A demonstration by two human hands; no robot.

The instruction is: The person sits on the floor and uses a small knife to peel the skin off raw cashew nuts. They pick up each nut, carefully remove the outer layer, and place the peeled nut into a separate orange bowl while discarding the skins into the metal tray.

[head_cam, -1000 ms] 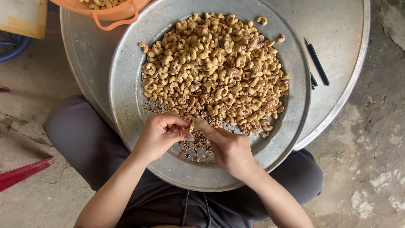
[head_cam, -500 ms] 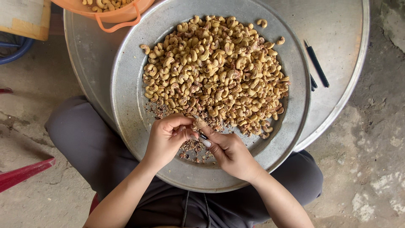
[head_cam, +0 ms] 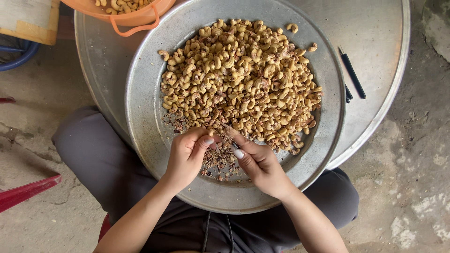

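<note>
A round metal table [head_cam: 375,42] is seen from above, and on it a wide metal pan [head_cam: 145,107] is carried, its near rim overhanging the lap of the seated person. The pan is filled across its middle with a heap of cashew kernels [head_cam: 239,79], many still flecked with brown skin; a small litter of peeled skin scraps [head_cam: 220,161] lies on the bare metal just in front of the heap. An orange plastic basket [head_cam: 122,14] holding more kernels overlaps the pan's far left rim, and a dark pen-like tool [head_cam: 352,72] lies apart on the table to the right. The left hand [head_cam: 185,157] is closed, fingertips pinched together on what seems a single kernel, though the kernel itself is hidden. The right hand [head_cam: 260,164] is closed around a small blade [head_cam: 228,132], its tip close to the left fingertips. Risks judged from this: the left thumb could be nicked if the blade slipped off the curved nut; the kernel could be split by too hard a scrape; it could be dropped into the scraps and lost; the overhanging pan could be tipped by a knee.
</note>
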